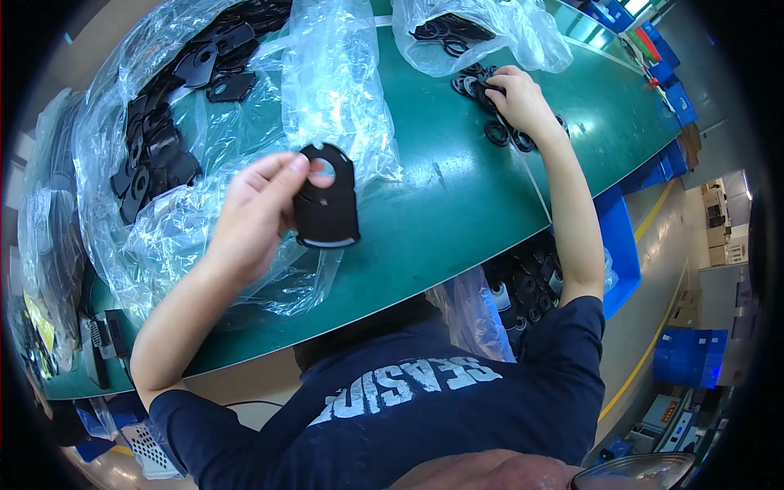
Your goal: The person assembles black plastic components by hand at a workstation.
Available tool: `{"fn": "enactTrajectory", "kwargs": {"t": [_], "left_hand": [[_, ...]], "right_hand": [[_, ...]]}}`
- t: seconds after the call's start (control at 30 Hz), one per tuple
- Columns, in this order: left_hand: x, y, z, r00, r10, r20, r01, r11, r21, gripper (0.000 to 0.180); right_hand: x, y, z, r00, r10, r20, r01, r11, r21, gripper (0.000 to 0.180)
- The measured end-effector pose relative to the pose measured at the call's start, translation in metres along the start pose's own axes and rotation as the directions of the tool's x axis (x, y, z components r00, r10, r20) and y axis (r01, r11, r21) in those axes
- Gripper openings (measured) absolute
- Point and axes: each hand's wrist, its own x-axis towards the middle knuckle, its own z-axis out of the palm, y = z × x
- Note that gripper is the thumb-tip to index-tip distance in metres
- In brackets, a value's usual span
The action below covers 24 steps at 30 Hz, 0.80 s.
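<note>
The left hand is raised above the green counter, pinching a flat black plate with a round hole, its long axis roughly upright, thumb over the hole's edge. The right hand reaches far forward, arm extended, fingers curled onto a scatter of black rings just below a clear plastic bag; it seems to be gripping one, though the fingers hide it. The rings lie well to the right of the plate, nearer the right hand.
</note>
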Motion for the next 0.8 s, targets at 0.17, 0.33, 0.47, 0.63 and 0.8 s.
{"fn": "enactTrajectory", "kwargs": {"t": [0.17,0.33,0.47,0.63,0.8], "left_hand": [[-0.006,-0.008,0.012,0.976,-0.186,0.109,0.203,0.964,-0.170,0.027],[-0.007,-0.026,0.019,0.970,-0.174,0.167,0.214,0.941,-0.261,0.033],[-0.008,-0.028,0.019,0.969,-0.161,0.187,0.211,0.934,-0.289,0.035],[-0.009,-0.033,0.016,0.965,-0.079,0.251,0.138,0.963,-0.230,0.034],[-0.010,-0.036,0.020,0.974,-0.081,0.213,0.127,0.969,-0.212,0.031]], "right_hand": [[-0.008,-0.017,-0.013,0.967,-0.093,-0.239,0.102,0.994,0.028,0.019],[-0.045,-0.097,-0.046,0.973,0.066,-0.220,0.107,0.718,0.688,0.013],[-0.072,-0.163,-0.057,0.988,-0.069,0.135,-0.102,0.354,0.930,0.014],[-0.067,-0.186,-0.042,0.958,-0.107,0.266,-0.207,0.385,0.900,0.017],[-0.070,-0.190,-0.026,0.979,-0.055,0.194,-0.153,0.426,0.892,0.017]]}}
